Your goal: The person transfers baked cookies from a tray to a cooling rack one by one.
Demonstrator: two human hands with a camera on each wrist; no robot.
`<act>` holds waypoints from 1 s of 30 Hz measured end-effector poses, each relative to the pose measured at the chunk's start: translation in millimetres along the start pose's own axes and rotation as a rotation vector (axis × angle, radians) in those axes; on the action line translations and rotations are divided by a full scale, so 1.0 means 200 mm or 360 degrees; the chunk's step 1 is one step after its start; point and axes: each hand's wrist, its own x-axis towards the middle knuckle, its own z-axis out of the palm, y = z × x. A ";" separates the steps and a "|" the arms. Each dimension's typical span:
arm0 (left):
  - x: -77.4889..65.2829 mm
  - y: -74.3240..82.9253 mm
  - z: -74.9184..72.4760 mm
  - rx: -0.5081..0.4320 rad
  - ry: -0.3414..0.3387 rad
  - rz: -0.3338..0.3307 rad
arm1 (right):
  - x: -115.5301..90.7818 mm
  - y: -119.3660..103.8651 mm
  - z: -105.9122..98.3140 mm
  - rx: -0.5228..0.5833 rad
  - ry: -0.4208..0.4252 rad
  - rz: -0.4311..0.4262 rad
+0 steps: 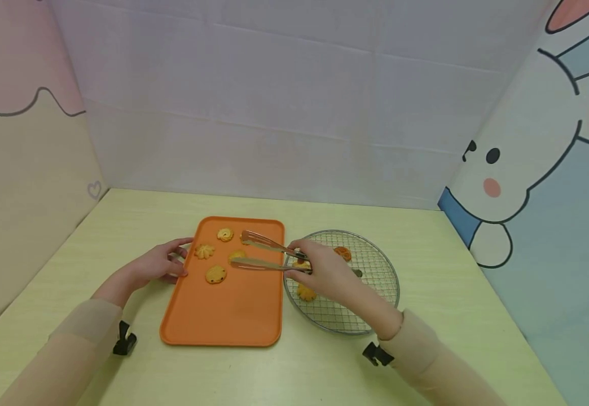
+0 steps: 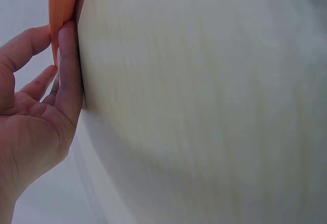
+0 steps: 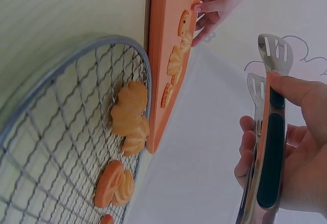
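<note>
My right hand [image 1: 330, 273] holds metal tongs [image 3: 271, 147] with dark green grips, which reach left over the orange tray [image 1: 228, 316]. The slotted tong ends stand apart with nothing between them. Below them on the tray lie several cookies, among them a round dotted one [image 1: 215, 274], a flower-shaped one [image 1: 205, 251] and a swirled one [image 1: 225, 234]. At the tray's left edge, my left hand [image 2: 41, 96] pinches the rim between thumb and fingers, one finger low against the table.
Right of the tray stands a round wire rack [image 1: 376, 293], partly hidden under my right hand and forearm. It bears a flower-shaped cookie [image 1: 306, 292], a pretzel-shaped cookie [image 1: 342, 253] and others. Cloth walls [image 1: 274, 113] enclose the pale wooden table [image 1: 426, 254] at the back and sides.
</note>
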 end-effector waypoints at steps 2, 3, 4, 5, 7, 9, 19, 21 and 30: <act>0.00 -0.01 0.00 0.0002 0.0006 -0.0011 | 0.02 -0.02 0.03 -0.0015 0.0002 -0.0013; 0.00 -0.01 0.00 0.0003 0.0011 -0.0016 | 0.02 -0.02 0.04 -0.0006 0.0002 -0.0016; 0.00 -0.01 0.00 0.0002 0.0015 -0.0021 | 0.03 -0.03 0.06 0.0005 0.0004 -0.0015; 0.01 -0.01 -0.01 0.0010 0.0012 -0.0014 | 0.03 -0.04 0.07 0.0011 0.0008 -0.0013; 0.01 -0.01 -0.01 0.0011 0.0013 -0.0016 | 0.04 -0.05 0.10 0.0030 0.0011 -0.0019; 0.01 -0.01 0.00 0.0007 0.0013 -0.0018 | 0.04 -0.06 0.13 0.0063 0.0002 -0.0019; 0.00 0.00 0.00 -0.0009 0.0002 0.0000 | 0.09 -0.11 0.28 0.0099 -0.0043 0.0048; 0.00 -0.01 0.00 -0.0013 0.0002 0.0004 | 0.10 -0.12 0.30 0.0067 -0.0049 0.0045; 0.01 -0.01 0.00 0.0007 0.0012 -0.0019 | 0.14 -0.14 0.39 -0.0150 -0.0054 0.0025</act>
